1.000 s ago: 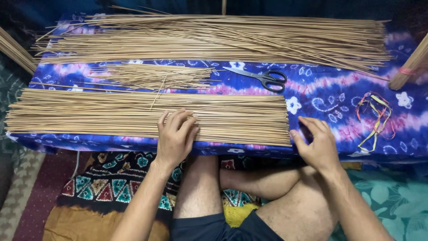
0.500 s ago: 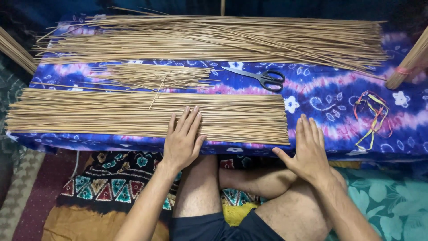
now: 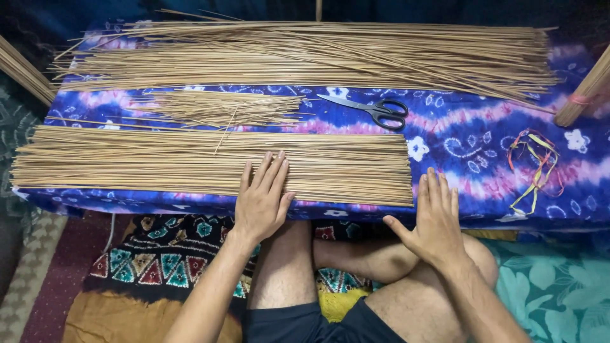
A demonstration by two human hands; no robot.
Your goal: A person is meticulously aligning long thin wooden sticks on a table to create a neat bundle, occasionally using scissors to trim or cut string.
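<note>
- Across the near edge of a low table draped in a blue and purple tie-dye cloth (image 3: 470,136), the head view shows a flat layer of thin tan sticks (image 3: 127,159), laid side by side lengthwise.
- Left hand (image 3: 260,200): palm down, fingers straight and close together, resting on the near edge of that near layer, gripping nothing.
- Right hand (image 3: 435,219): also flat and spread open, thumb out to the side, lying on the cloth at the table's front edge, just beside the right-hand end of the stick layer; whether it touches the stick ends I cannot tell.
- The two hands lie well apart from each other, both empty.
- Behind the near layer sits a small loose tuft of shorter sticks (image 3: 222,108), and behind that a broad far pile of long sticks (image 3: 318,57) spans the back of the table.
- Black-handled scissors (image 3: 372,109) lie closed on the cloth between the far pile and the near layer.
- Coloured bands (image 3: 534,168), a loose tangle, rest on the cloth to the right of the right hand.
- Another bundle of sticks (image 3: 588,89) leans in at the right edge, and one more at the left edge (image 3: 22,73).
- Below the table the person's bare crossed legs rest on patterned fabric (image 3: 152,263).
</note>
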